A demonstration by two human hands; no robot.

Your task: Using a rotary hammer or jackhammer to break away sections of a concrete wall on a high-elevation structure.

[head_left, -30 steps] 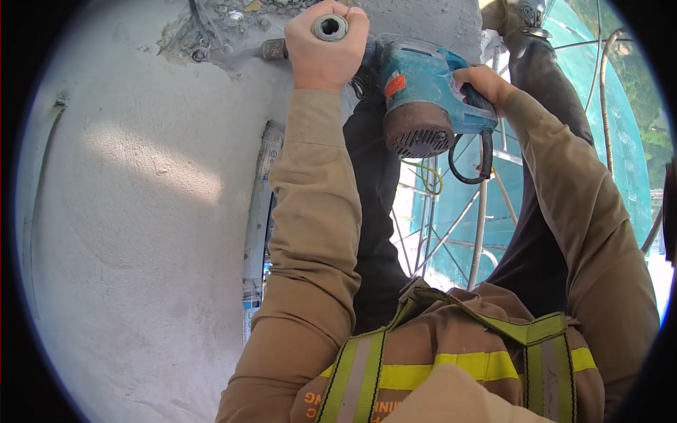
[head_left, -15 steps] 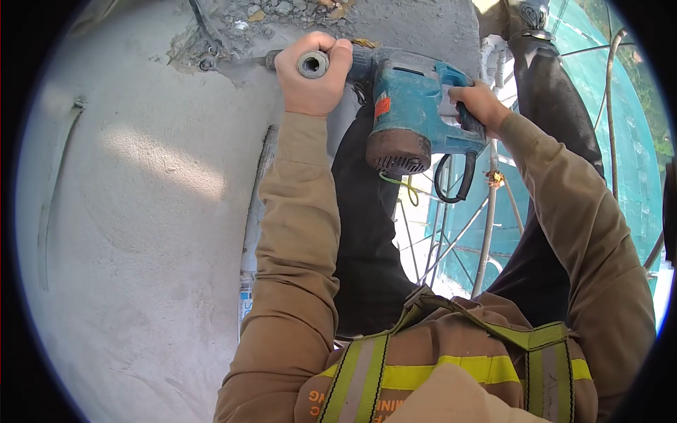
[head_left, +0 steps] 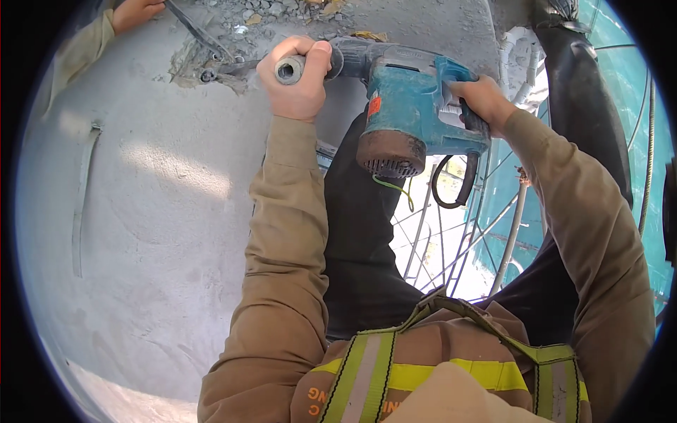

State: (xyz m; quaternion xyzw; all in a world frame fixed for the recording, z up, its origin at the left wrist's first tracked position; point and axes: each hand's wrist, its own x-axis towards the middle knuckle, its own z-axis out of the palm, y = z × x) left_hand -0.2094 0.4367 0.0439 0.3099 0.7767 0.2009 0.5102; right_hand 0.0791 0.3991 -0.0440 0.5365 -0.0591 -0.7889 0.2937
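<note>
A construction site, up on scaffolding: a grey concrete wall (head_left: 141, 233) with a chipped-out patch (head_left: 233, 42) at its top, metal scaffold tubes (head_left: 451, 240) and green safety netting (head_left: 620, 106) to the wall's right.

Rough grey concrete (head_left: 162, 211), dusty plastic drill (head_left: 412, 106)

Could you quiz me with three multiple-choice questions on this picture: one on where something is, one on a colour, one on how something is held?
1. Where does the left hand grip the power tool?
A. side handle
B. cord
C. rear grip

2. What colour is the tool's body?
A. red
B. teal
C. yellow

3. How is the right hand?
A. open and off the tool
B. closed on the rear grip
C. flat on the concrete wall

Answers: 1 A, its fingers wrap the round bar beside the tool's nose. 2 B, the housing is blue-green. 3 B, its fingers curl round the back handle.
</note>
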